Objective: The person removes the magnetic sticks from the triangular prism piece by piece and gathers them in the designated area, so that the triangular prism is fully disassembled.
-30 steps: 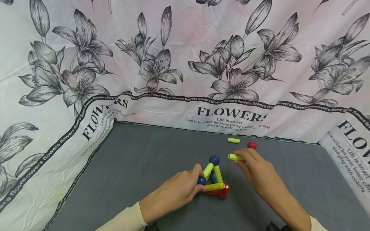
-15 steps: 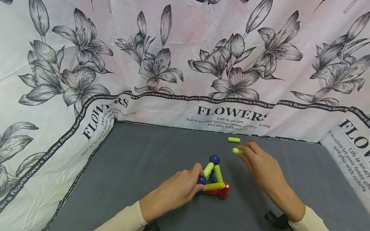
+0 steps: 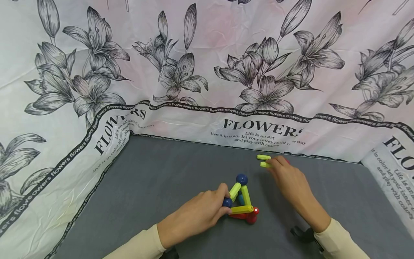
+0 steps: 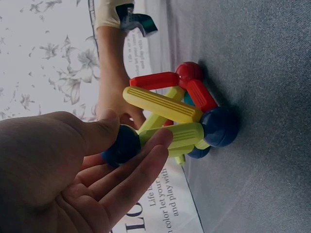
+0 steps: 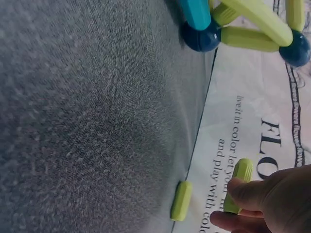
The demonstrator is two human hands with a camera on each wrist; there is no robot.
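Note:
My left hand (image 3: 198, 208) grips a dark blue ball (image 4: 121, 145) at one corner of a small frame of magnetic rods and balls. Yellow-green rods (image 3: 246, 196), a yellow rod (image 4: 163, 104), red rods (image 4: 154, 80) and a teal rod (image 5: 195, 13) join blue and red balls in it. Another blue ball (image 3: 242, 179) tops the frame, and a red ball (image 4: 188, 74) sits low at its side. Toward the back, my right hand (image 3: 289, 180) pinches a loose yellow-green rod (image 5: 242, 174) between thumb and fingers, away from the frame.
A second loose yellow-green rod (image 3: 263, 157) lies on the grey tabletop (image 3: 174, 165) close beyond the held one. The right hand mostly hides a loose red ball (image 3: 287, 160). A flower-printed cloth (image 3: 181, 122) stands along the table's back and left sides.
My right hand has moved back toward the far edge with its rod, close to the lying rod, and now covers most of the loose red ball. My left hand keeps its hold.

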